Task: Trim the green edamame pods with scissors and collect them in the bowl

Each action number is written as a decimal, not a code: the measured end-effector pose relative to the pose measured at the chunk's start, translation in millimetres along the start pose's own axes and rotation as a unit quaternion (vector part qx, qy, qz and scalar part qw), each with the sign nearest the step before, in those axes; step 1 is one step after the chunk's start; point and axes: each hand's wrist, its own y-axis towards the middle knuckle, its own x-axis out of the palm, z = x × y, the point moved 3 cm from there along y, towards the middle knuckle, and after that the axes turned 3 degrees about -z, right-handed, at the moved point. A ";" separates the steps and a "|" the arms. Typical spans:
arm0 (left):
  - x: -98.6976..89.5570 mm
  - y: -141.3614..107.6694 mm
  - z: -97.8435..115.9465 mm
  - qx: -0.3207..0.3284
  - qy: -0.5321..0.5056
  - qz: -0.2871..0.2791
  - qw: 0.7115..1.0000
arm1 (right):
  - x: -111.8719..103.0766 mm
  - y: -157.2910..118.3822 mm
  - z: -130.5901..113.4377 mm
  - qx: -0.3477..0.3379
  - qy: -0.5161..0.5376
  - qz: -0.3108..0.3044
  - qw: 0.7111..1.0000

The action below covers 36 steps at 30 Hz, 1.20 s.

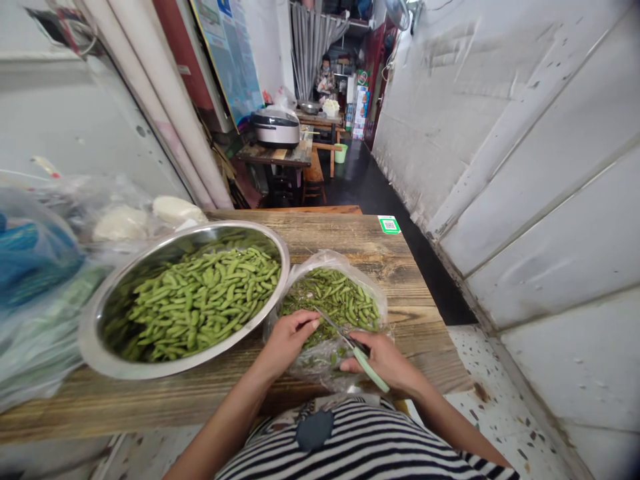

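Observation:
My right hand (387, 363) grips a pair of scissors (367, 368) with pale green handles, the blades pointing up and left. Close to the blade tips, my left hand (290, 337) is closed in a pinch of thumb and fingers. Whatever it pinches is too small or hidden to make out. Both hands are over the near side of a clear plastic bag (377, 293), spread wide and filled with green edamame pods (345, 293). Left of the bag stands a large steel basin (187, 369) holding many more edamame pods (205, 300).
The wooden table (420, 320) carries plastic bags (45, 333) at the left and a QR code card (389, 225) at its far right corner. Beyond are a rice cooker (276, 129) on another table and a person (326, 80) at the back. A wall (500, 133) runs along the right.

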 end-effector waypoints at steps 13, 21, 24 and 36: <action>-67.1 -37.8 51.4 0.112 0.207 0.382 0.894 | -11.5 7.9 20.4 0.069 -0.021 0.065 0.995; 10.1 5.7 32.6 0.195 0.302 0.060 0.931 | -14.0 -0.9 18.3 0.041 0.063 0.023 0.997; 42.7 26.8 10.6 0.128 0.351 -0.018 0.927 | -12.1 -3.2 21.8 0.053 0.087 0.022 0.995; 24.8 33.3 -2.2 0.000 -0.010 0.051 0.999 | -10.4 -4.3 20.5 0.047 0.062 0.000 0.997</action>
